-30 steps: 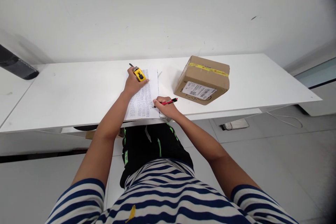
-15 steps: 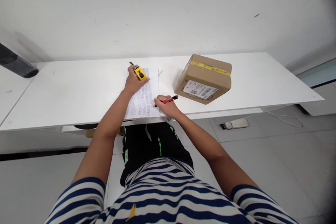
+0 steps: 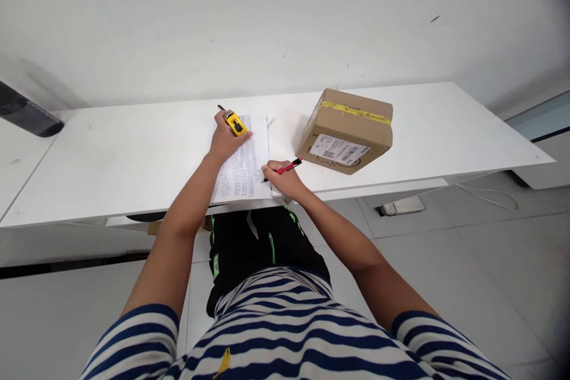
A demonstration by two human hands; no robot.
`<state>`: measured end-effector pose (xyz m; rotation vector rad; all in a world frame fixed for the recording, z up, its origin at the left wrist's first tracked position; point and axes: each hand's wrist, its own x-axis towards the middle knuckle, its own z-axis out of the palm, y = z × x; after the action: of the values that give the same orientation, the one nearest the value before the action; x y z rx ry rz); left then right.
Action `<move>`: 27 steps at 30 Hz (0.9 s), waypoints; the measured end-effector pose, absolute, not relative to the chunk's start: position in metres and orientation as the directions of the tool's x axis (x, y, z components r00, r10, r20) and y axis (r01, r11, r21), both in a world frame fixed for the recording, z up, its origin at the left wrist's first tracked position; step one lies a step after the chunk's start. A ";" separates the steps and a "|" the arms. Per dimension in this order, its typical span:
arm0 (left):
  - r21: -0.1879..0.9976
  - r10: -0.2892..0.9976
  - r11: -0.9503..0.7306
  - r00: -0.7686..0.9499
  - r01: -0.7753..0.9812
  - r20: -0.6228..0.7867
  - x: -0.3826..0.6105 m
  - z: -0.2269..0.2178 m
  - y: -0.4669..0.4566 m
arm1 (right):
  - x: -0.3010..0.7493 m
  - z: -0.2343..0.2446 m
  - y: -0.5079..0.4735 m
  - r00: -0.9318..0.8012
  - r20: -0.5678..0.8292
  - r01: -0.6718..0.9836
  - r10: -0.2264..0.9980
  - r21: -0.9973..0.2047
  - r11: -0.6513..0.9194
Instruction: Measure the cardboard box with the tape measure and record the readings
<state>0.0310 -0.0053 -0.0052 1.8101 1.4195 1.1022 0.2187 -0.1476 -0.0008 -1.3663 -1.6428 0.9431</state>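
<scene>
Gripping tape measure (image 3: 236, 123) in left hand (image 3: 225, 141), red pen (image 3: 288, 166) in right hand (image 3: 285, 183). Judge handwritten sheet (image 3: 243, 169) mostly filled (blank strip (image 3: 262, 138), three o'clock).

No readable text — barcoded label (image 3: 339, 149) on carton (image 3: 351, 126), its yellow tape (image 3: 356, 113), text-covered paper (image 3: 243, 169) (all too small)

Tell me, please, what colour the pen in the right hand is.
Red and black; the pen shows best in the head view.

The tape measure (image 3: 236, 123) looks smooth plastic (the sheet (image 3: 244, 167), matt paper).
</scene>
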 end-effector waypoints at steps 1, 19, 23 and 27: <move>0.836 0.965 -0.259 0.090 0.484 0.247 0.031 -0.005 -0.006 | 0.219 -0.001 -0.147 -0.089 0.109 0.408 0.990 -0.903 0.136; 0.645 0.976 -0.182 0.057 0.742 0.210 0.034 0.011 -0.022 | 0.213 -0.010 -0.140 0.038 0.257 0.489 0.966 -0.847 0.206; 0.554 0.974 -0.192 0.087 0.810 0.211 0.036 0.025 -0.027 | 0.208 -0.012 -0.135 0.058 0.235 0.509 0.970 -0.843 0.174; 0.429 0.972 -0.197 0.118 0.881 0.205 0.036 0.057 -0.027 | 0.210 -0.014 -0.138 0.041 0.276 0.448 0.960 -0.864 0.229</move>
<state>0.0361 -0.0271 0.0571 2.1882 1.8481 0.6604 0.2100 -0.1378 -0.0140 -1.3665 -1.5605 0.6835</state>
